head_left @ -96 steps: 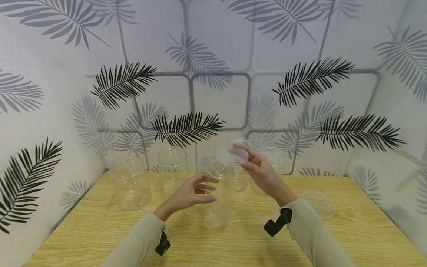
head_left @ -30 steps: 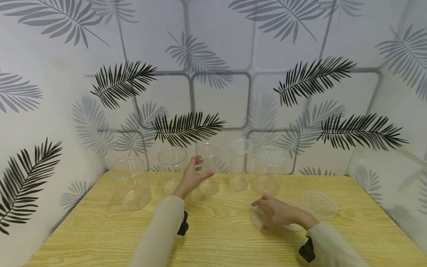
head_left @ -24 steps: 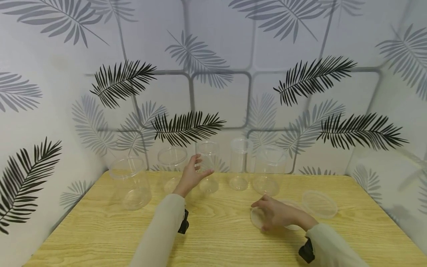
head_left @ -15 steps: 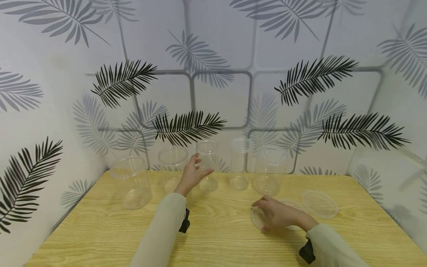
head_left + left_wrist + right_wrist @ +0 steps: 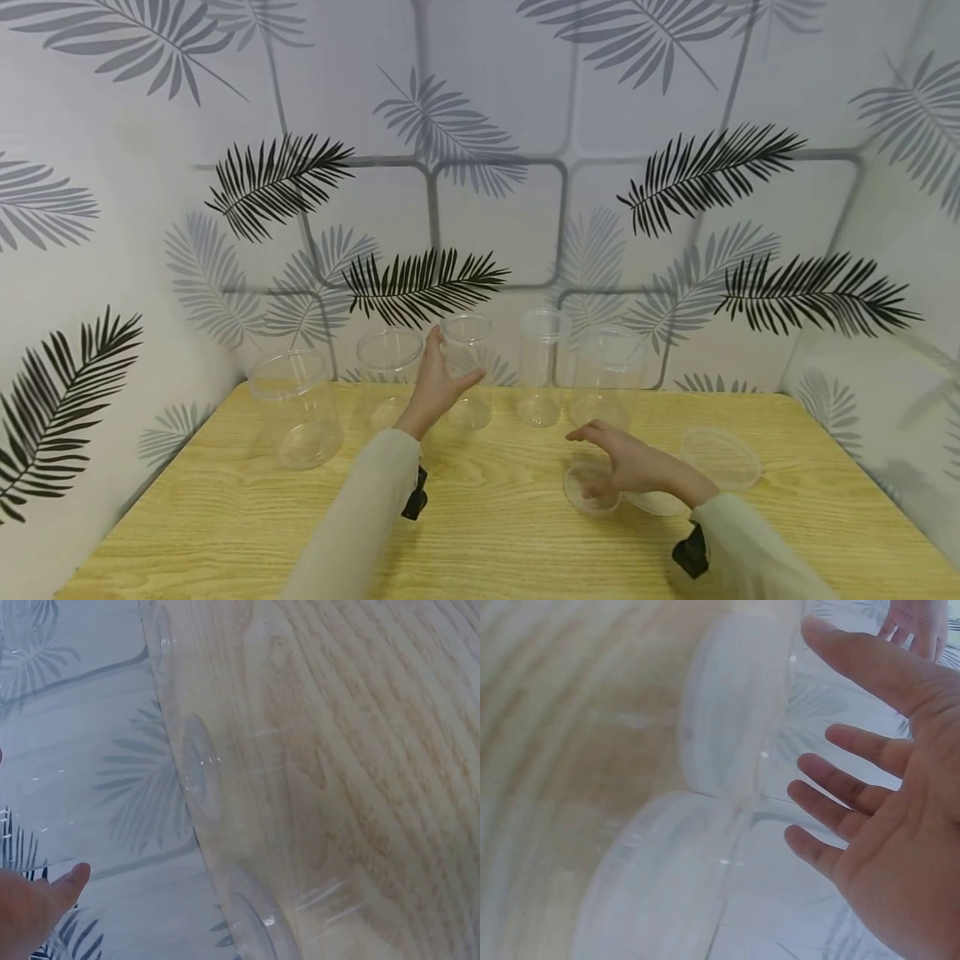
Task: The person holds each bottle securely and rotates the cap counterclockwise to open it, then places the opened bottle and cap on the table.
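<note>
Head view: probably lining up wide right hand (image 5: 636, 463) on left lid (image 5: 577, 490), wide left hand (image 5: 435, 387) on middle cup (image 5: 467, 353); gotta pinch next.

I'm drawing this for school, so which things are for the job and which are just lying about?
Part of the job, it seems:
left hand, by a jar
right hand, by the lids
five clear jars
three loose clear lids

Just there:
table
leafy wall
black wrist gear

Indoors, rm type unclear, leaf-print walls (image 5: 495, 225), wood-grain tbl (image 5: 495, 533)
</note>
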A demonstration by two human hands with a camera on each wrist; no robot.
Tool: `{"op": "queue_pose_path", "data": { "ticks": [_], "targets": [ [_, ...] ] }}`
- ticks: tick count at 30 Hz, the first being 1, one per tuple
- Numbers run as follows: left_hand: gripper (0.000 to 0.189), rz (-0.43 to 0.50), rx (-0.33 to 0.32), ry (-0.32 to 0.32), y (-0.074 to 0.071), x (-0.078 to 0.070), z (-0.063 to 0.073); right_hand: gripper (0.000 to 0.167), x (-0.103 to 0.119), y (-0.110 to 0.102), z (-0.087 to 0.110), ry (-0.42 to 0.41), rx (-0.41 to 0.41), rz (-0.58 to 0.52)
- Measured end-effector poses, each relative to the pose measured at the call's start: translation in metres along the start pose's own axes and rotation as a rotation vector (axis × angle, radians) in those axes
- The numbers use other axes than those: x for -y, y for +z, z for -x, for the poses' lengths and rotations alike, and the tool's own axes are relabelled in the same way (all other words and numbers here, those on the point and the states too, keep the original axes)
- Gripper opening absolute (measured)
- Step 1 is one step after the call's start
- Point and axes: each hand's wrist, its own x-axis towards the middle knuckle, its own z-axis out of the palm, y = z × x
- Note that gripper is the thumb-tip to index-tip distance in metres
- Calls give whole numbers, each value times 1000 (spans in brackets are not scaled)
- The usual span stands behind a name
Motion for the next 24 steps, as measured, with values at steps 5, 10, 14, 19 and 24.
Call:
{"op": "queue_pose_path", "data": {
  "ticks": [5, 10, 14, 19, 24],
  "targets": [
    [99, -21, -49, 48, -4, -10, -1, 66, 4, -10, -6, -39, -101, 42],
    [95, -49, -63, 94, -8, -19, 0, 63, 11, -25, -11, -69, -221, 42],
    [94, -86, -80, 111, -11, -27, 2, 58, 19, -38, -15, -97, -305, 14],
    [91, -134, -110, 156, -14, -39, 6, 52, 27, -53, -24, -128, -410, 22],
    [86, -138, -139, 231, -12, -50, 13, 51, 32, -65, -34, -125, -518, 21]
  ]
}}
